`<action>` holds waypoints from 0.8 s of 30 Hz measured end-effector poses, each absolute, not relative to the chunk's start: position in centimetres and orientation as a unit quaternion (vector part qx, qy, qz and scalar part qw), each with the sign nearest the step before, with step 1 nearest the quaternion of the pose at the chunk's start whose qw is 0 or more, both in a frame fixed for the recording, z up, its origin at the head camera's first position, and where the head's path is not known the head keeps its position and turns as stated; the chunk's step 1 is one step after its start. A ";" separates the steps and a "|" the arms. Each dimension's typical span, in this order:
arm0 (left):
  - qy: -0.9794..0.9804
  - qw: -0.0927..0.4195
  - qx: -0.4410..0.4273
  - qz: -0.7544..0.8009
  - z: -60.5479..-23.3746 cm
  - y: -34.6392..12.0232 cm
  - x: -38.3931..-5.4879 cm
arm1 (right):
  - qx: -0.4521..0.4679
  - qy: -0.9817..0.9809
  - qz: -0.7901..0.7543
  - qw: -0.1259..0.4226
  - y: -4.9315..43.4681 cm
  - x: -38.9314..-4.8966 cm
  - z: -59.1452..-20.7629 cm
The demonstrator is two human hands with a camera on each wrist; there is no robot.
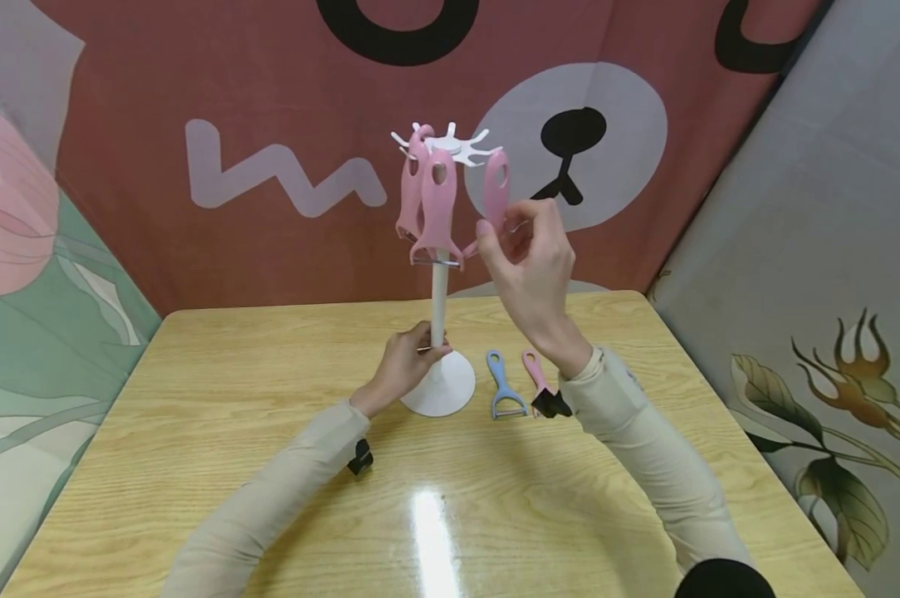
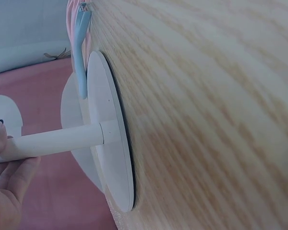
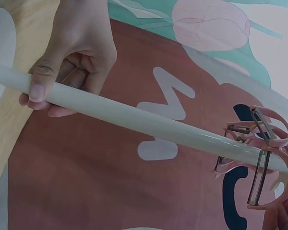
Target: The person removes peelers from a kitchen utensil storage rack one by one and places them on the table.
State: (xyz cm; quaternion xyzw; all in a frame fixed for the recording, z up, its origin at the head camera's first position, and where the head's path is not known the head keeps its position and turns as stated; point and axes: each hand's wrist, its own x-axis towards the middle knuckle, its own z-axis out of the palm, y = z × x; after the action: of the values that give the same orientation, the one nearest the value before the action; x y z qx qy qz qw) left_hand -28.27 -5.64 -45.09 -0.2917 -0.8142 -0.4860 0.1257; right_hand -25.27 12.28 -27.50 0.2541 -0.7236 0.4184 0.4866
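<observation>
A white stand with a round base and a ring of hooks stands upright on the table. My left hand grips its pole low down, thumb and fingers around it, as the left wrist view also shows. Pink peelers hang from hooks on the left and front, blades down. On the right side, my right hand pinches another pink peeler, whose holed handle end is up at a hook tip. In the right wrist view, the peelers' metal blades cluster around the pole's upper end.
Right of the base, a blue peeler and a pink peeler lie on the wooden table. My right sleeve and a black strap end partly cover the pink one. A patterned cloth wall rises behind the table.
</observation>
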 end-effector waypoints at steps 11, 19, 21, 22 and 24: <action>-0.809 0.136 -0.299 -0.487 -45.3 -5.7 -28.4 | 0.242 -0.734 0.412 0.482 12.9 -25.4 -28.0; -0.809 0.138 -0.302 -0.485 -45.3 -5.6 -28.4 | 0.239 -0.751 0.394 0.473 13.6 -25.7 -28.8; -0.812 0.137 -0.300 -0.482 -45.3 -5.6 -28.4 | 0.234 -0.755 0.392 0.471 13.8 -25.8 -29.0; -0.812 0.137 -0.299 -0.481 -45.3 -5.6 -28.4 | 0.231 -0.757 0.392 0.470 13.9 -25.9 -29.2; -0.813 0.136 -0.298 -0.482 -45.3 -5.6 -28.5 | 0.224 -0.762 0.392 0.464 14.2 -26.0 -29.5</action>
State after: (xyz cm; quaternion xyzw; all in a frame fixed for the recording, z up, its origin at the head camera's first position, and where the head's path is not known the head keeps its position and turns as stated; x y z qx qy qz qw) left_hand -28.45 -5.62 -45.31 -0.2983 -0.8127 -0.4815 0.1364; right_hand -25.99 14.20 -29.55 0.2236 -0.7620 0.3924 0.4640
